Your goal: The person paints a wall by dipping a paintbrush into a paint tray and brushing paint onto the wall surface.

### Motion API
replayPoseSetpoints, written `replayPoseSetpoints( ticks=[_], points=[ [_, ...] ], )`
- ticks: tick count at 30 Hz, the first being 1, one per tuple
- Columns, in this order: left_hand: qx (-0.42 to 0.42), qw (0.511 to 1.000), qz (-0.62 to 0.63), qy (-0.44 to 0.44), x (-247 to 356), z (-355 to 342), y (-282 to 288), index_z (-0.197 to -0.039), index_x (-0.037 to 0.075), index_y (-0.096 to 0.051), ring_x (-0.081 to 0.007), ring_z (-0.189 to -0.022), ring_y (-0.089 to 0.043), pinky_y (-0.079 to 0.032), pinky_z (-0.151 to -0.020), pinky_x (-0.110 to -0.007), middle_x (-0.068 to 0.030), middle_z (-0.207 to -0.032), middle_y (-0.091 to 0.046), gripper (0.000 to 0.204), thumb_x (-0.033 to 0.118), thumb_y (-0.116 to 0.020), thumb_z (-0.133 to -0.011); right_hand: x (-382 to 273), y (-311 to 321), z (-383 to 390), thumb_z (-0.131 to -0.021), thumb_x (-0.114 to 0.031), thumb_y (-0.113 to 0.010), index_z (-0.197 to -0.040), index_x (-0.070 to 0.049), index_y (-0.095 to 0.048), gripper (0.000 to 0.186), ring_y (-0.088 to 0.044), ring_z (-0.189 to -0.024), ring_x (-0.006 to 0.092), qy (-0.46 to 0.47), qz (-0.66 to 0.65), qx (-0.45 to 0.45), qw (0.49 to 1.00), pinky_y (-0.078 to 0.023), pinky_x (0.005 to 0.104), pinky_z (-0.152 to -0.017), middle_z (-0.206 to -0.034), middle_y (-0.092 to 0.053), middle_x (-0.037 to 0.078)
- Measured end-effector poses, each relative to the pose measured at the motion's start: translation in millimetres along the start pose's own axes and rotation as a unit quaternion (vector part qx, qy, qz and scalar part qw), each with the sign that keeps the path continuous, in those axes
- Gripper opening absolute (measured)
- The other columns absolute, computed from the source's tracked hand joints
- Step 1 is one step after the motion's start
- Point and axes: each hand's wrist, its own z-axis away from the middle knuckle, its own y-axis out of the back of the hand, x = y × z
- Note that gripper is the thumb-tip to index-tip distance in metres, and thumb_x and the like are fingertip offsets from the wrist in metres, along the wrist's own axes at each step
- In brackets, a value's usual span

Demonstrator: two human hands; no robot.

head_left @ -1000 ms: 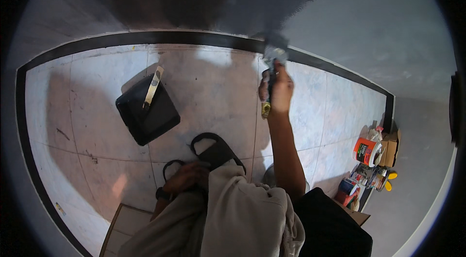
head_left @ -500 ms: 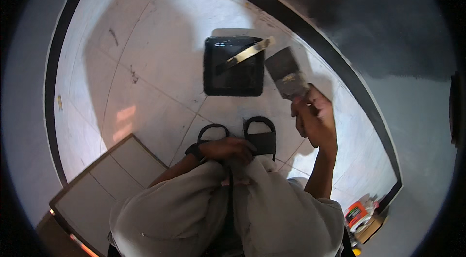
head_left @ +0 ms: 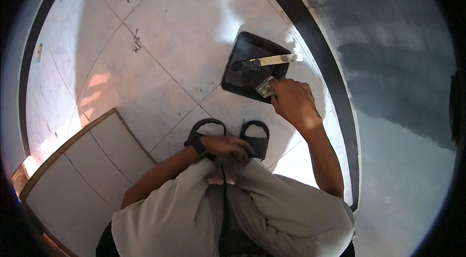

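My right hand (head_left: 296,104) is closed around a wide flat paintbrush (head_left: 265,87). The dark bristles dip into a black paint tray (head_left: 256,43), at its near right side, and the handle is hidden by my fingers. Dark paint lies in the tray. Across it rests a flat stick-like tool (head_left: 274,60) with a pale handle end over the right rim and a dark-coated end inside. My left hand (head_left: 227,147) hangs loosely by my knees, wearing a black wristband, its fingers a little apart with nothing held.
A wall (head_left: 393,70) at the right has a dark grey painted patch above lighter grey. A black baseboard (head_left: 320,39) runs along its foot. Tiled floor (head_left: 160,48) with dark smears spreads around the tray. White panelled furniture (head_left: 90,160) stands at the left, and black sandals (head_left: 256,149) are on my feet.
My right hand has brought the paintbrush left from beside the tray down into it. The view has shifted, so the tray appears farther right and turned. My left hand stays by my knees.
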Motion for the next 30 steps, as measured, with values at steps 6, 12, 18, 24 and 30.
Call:
replayPoseSetpoints(
  ticks=[6, 12, 18, 24, 30],
  points=[
    [-0.082, 0.973, -0.184, -0.111, 1.8, -4.8, 11.8, -0.131, -0.007, -0.055, -0.0243, -0.119, -0.061, -0.049, -0.108, -0.036, -0.017, -0.141, -0.048, 0.041, -0.01, -0.049, -0.091, -2.3, 0.9, -8.1, -0.083, -0.006, -0.062, -0.101, 0.0, -0.067, 0.02, -0.072, -0.086, 0.0353, 0.009, 0.057, -0.005, 0.998, -0.054, 0.0464, -0.078, -0.087, -0.071, 0.023],
    [-0.033, 0.997, -0.041, -0.058, -2.0, -3.8, 6.3, -0.133, -0.007, -0.051, -0.0274, -0.121, -0.06, -0.048, -0.109, -0.038, -0.0185, -0.14, -0.05, 0.041, -0.01, -0.047, -0.093, 4.1, 9.0, 1.8, -0.081, -0.011, -0.075, -0.113, -0.004, -0.068, 0.033, -0.07, -0.091, 0.0334, -0.007, 0.053, 0.0, 0.999, -0.052, 0.046, -0.083, -0.092, -0.071, 0.019],
    [-0.05, 0.989, -0.055, -0.129, 1.4, 1.3, 4.9, -0.141, -0.006, -0.041, -0.0291, -0.121, -0.06, -0.048, -0.106, -0.04, -0.0229, -0.13, -0.059, 0.048, 0.018, -0.051, -0.1, 43.3, 46.1, 29.3, -0.094, -0.005, -0.064, -0.109, 0.0, -0.068, 0.016, -0.062, -0.049, 0.0106, 0.018, -0.249, -0.074, 0.966, -0.048, 0.0255, -0.043, -0.074, -0.069, 0.009],
    [-0.019, 0.992, 0.125, -0.017, 6.9, 3.8, 2.0, -0.14, -0.006, -0.043, -0.0301, -0.121, -0.06, -0.048, -0.107, -0.041, -0.0227, -0.129, -0.06, 0.045, 0.015, -0.051, -0.101, 72.3, 46.4, 27.4, -0.098, -0.013, -0.06, -0.103, 0.001, -0.069, 0.017, -0.057, -0.042, 0.0097, -0.083, -0.388, -0.168, 0.902, -0.045, 0.0229, -0.037, -0.065, -0.065, 0.005],
    [-0.039, 0.987, 0.152, -0.026, 0.7, -1.5, 7.4, -0.142, -0.003, -0.041, -0.0308, -0.121, -0.059, -0.047, -0.107, -0.042, -0.0234, -0.13, -0.06, 0.044, 0.012, -0.048, -0.102, 109.1, 23.1, 25.1, -0.096, -0.015, -0.062, -0.101, 0.003, -0.069, 0.021, -0.05, -0.035, 0.0097, -0.048, -0.383, -0.143, 0.911, -0.038, 0.0249, -0.032, -0.059, -0.061, 0.006]
  ],
)
